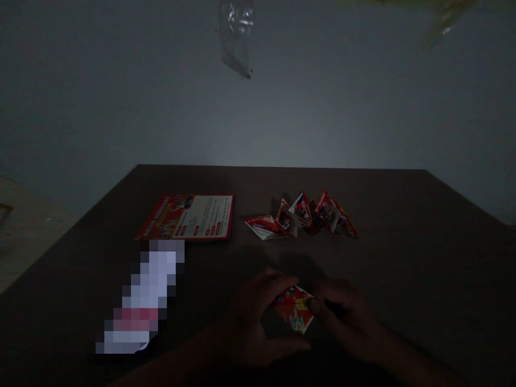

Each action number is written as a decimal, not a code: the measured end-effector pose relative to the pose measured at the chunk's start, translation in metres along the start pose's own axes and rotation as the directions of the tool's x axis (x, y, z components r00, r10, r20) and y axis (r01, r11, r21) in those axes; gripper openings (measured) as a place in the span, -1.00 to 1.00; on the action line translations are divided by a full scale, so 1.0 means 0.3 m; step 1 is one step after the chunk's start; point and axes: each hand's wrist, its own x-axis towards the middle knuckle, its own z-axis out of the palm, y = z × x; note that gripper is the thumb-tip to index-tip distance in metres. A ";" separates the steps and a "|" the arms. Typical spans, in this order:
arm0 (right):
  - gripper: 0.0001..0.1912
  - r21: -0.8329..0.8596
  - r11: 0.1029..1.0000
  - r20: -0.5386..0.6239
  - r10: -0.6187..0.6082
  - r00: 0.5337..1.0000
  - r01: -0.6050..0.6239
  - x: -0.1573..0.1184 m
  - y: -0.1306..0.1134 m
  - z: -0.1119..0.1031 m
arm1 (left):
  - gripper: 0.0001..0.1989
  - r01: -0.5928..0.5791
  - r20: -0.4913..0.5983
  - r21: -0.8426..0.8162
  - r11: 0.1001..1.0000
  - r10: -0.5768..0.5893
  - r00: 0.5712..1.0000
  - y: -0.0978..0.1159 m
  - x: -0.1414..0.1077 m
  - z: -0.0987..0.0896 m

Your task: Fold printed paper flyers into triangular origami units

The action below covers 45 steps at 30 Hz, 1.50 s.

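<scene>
A small folded paper (293, 309), red with a colourful print and a diamond outline, is between my two hands above the near part of the table. My left hand (258, 317) curves around its left side, fingers at the upper edge and thumb stretched below the lower tip. The right corner is pinched between the thumb and fingers of my right hand (350, 314). Beyond my hands, several folded paper pieces (300, 215) in red and white stand in a zigzag row on the table. Dim light hides detail around my fingers.
A red and white printed booklet (203, 217) lies on the dark table (387, 215) at the left. Nearer to me is a phone-like object (147, 295), blurred by pixels. A pale wall (314, 97) rises behind the table, and a clear plastic bag (237, 37) hangs there.
</scene>
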 end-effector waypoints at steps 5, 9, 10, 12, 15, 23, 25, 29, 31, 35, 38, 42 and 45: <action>-0.74 0.002 1.000 0.003 0.004 1.000 -0.004 -0.002 0.001 0.003 | -0.24 -0.033 -0.023 -0.017 0.999 0.032 0.999 -0.002 0.005 0.000; -0.75 -0.001 1.000 -0.001 0.006 1.000 -0.006 -0.003 0.002 0.003 | -0.26 -0.043 -0.051 -0.016 0.999 0.042 0.998 -0.003 0.004 0.002; -0.75 0.004 1.000 -0.004 0.006 1.000 -0.006 -0.003 0.002 0.002 | -0.27 -0.046 -0.062 -0.008 0.999 0.045 0.997 -0.003 0.002 0.003; -0.76 0.016 1.000 -0.006 0.004 1.000 -0.004 -0.001 0.001 0.002 | -0.28 -0.043 -0.068 0.011 0.999 0.043 0.997 -0.005 -0.002 0.003; -0.75 0.020 1.000 -0.003 0.007 1.000 -0.007 0.002 0.001 0.002 | -0.29 -0.034 -0.058 0.019 0.999 0.035 0.998 -0.006 -0.006 0.000; -0.71 0.015 1.000 0.011 0.021 1.000 -0.021 -0.003 0.005 0.001 | -0.38 -0.024 -0.051 -0.008 1.000 0.024 0.998 -0.005 -0.004 -0.005; -0.71 0.022 1.000 0.008 0.019 1.000 -0.019 -0.003 0.007 0.000 | -0.42 -0.030 -0.054 -0.017 0.999 0.029 0.998 -0.005 0.001 -0.005; -0.71 0.015 1.000 0.012 0.019 1.000 -0.019 -0.002 0.005 -0.001 | -0.48 -0.057 -0.070 -0.060 0.997 0.053 0.996 -0.004 0.012 -0.008; -0.69 0.014 1.000 0.016 0.019 1.000 -0.019 -0.001 0.003 0.000 | -0.51 -0.067 -0.077 -0.079 0.995 0.061 0.995 -0.003 0.014 -0.010; -0.67 0.003 1.000 0.016 0.025 1.000 -0.025 0.000 0.004 0.003 | -0.55 -0.054 -0.071 -0.105 0.993 0.046 0.996 -0.006 0.012 -0.008; -0.68 -0.001 1.000 0.026 0.028 0.999 -0.028 -0.001 0.003 0.002 | -0.58 -0.058 -0.073 -0.133 0.989 0.048 0.996 -0.009 0.012 -0.004; -0.67 -0.010 0.999 0.039 0.044 0.998 -0.044 -0.003 0.000 -0.001 | -0.61 -0.067 -0.093 -0.122 0.990 0.056 0.994 -0.011 0.015 0.000; -0.67 -0.017 0.999 0.037 0.047 0.998 -0.046 -0.002 0.001 -0.002 | -0.63 -0.069 -0.096 -0.099 0.993 0.060 0.994 -0.009 0.017 0.000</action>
